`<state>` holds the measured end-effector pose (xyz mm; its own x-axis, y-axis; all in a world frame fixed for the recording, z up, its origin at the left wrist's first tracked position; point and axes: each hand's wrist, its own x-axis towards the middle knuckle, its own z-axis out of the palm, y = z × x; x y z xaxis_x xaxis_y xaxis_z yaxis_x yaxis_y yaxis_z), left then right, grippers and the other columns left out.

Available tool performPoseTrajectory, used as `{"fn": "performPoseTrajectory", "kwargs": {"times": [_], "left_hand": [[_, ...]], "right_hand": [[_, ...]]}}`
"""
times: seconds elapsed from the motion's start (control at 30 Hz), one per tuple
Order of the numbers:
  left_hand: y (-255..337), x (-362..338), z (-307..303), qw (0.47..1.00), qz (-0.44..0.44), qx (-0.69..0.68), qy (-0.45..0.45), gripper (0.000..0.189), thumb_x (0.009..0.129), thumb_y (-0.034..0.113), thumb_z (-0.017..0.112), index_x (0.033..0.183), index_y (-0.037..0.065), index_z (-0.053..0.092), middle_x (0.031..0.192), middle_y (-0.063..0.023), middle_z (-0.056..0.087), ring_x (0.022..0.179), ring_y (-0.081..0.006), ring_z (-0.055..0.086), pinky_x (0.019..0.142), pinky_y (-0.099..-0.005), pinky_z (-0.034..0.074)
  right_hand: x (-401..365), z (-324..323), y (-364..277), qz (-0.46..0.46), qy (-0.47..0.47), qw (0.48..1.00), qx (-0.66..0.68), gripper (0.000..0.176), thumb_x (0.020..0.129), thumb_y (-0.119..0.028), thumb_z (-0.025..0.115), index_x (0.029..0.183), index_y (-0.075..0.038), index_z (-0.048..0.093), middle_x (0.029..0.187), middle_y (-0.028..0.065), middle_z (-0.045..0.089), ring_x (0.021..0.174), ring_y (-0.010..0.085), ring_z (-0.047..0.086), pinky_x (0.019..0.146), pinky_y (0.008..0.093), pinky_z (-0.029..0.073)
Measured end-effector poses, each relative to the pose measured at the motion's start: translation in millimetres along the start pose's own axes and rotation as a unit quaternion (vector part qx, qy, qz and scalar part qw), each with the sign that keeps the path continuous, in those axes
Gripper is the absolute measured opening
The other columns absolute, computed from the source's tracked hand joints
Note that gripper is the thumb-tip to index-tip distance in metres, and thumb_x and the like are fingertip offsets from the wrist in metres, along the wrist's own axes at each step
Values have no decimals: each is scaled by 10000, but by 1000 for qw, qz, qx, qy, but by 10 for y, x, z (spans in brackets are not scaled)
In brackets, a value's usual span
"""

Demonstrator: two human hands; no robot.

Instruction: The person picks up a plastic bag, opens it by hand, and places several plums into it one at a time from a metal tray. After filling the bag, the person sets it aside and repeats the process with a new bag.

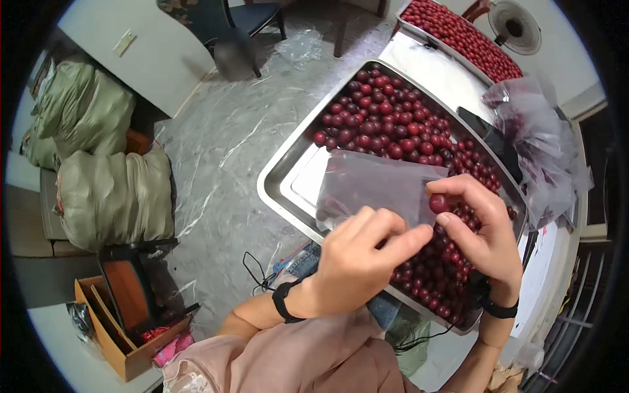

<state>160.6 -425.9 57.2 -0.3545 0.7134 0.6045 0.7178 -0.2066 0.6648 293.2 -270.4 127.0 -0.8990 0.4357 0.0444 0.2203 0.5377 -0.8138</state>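
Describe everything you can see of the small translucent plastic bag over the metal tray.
The small translucent plastic bag is thin, frosted film, roughly rectangular, held nearly flat above the shiny metal tray of round dark-red fruits. The left hand grips its near edge; the right hand pinches one red fruit at its right corner. Its contents cannot be made out.

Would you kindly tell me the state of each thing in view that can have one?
left hand: closed on the near edge of the clear bag.
right hand: pinching one red fruit at the bag's right side.
clear bag: held fairly flat above the near tray.
near tray: heaped with fruit, bare at its left corner.
far tray: full of fruit.
sacks: stuffed, closed.
cardboard box: open on top.
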Motion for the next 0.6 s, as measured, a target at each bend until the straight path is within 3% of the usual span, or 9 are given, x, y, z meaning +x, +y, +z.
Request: {"fn": "performPoseTrajectory", "kwargs": {"times": [0.07, 0.13, 0.2, 0.27, 0.33, 0.43, 0.5, 0.53, 0.6], "left_hand": [[8, -8, 32, 1000, -4, 0, 12, 357, 735, -21, 707, 1040, 149, 781, 800, -22, 604, 689, -206, 593, 593, -305, 491], [21, -27, 56, 1000, -8, -5, -4, 354, 751, -19, 690, 1031, 176, 784, 801, -4, 603, 680, -186, 583, 587, -301, 485], [18, -53, 94, 1000, -4, 4, 0, 326, 774, 31, 688, 1034, 202, 787, 811, 17, 602, 676, -165, 572, 579, -286, 477], [30, -68, 136, 999, 9, 33, -13, 315, 776, 84, 698, 1054, 204, 785, 825, 30, 599, 681, -153, 564, 578, -275, 473], [24, -80, 137, 999, 11, 41, -11, 322, 767, 135, 710, 1073, 206, 782, 824, 38, 578, 692, -142, 556, 580, -267, 465], [19, -97, 124, 997, 22, 57, -41, 324, 785, 151, 705, 1097, 199, 776, 816, 27, 543, 706, -146, 545, 582, -271, 448], [28, -98, 128, 998, 19, 52, -36, 321, 788, 149, 703, 1096, 199, 776, 815, 28, 544, 707, -148, 546, 585, -271, 449], [29, -96, 129, 998, 16, 48, -31, 318, 791, 147, 702, 1096, 198, 776, 815, 28, 544, 708, -149, 547, 588, -270, 451], [16, -94, 126, 998, 17, 50, -34, 316, 788, 151, 707, 1092, 203, 777, 816, 30, 548, 711, -148, 549, 589, -271, 452]], "right_hand": [[60, 37, -2, -19, -4, 1000, -23, 324, 876, 17, 632, 1199, 39, 637, 1044, 131, 671, 907, 179, 663, 821, 307, 526], [90, 44, -40, 53, 4, 999, 2, 328, 882, 11, 625, 1208, 45, 633, 1055, 139, 690, 911, 191, 667, 821, 315, 527], [126, 52, -75, 33, 2, 999, -35, 338, 888, 4, 620, 1224, 47, 628, 1061, 143, 694, 931, 192, 669, 830, 313, 527], [153, 75, -86, 91, -10, 996, -2, 357, 890, 4, 618, 1245, 38, 627, 1073, 143, 696, 931, 182, 666, 823, 310, 529], [188, 161, 33, 53, -25, 998, 30, 370, 893, 5, 613, 1263, 25, 630, 1105, 148, 698, 920, 171, 665, 795, 304, 531], [345, 155, 22, 85, -100, 991, 19, 350, 903, -14, 617, 1251, 21, 637, 1111, 144, 696, 970, 162, 660, 838, 292, 529], [506, 172, 183, 10, -200, 977, 72, 327, 922, -58, 630, 1241, 15, 636, 1124, 135, 695, 1022, 170, 653, 896, 311, 523], [547, 201, 218, 10, -201, 977, 71, 327, 922, -58, 630, 1241, 15, 636, 1124, 135, 695, 1022, 170, 653, 896, 311, 523], [623, 283, 268, 124, -248, 951, 135, 334, 937, -96, 636, 1253, 9, 617, 1155, 138, 684, 1059, 191, 646, 939, 340, 513]]}}
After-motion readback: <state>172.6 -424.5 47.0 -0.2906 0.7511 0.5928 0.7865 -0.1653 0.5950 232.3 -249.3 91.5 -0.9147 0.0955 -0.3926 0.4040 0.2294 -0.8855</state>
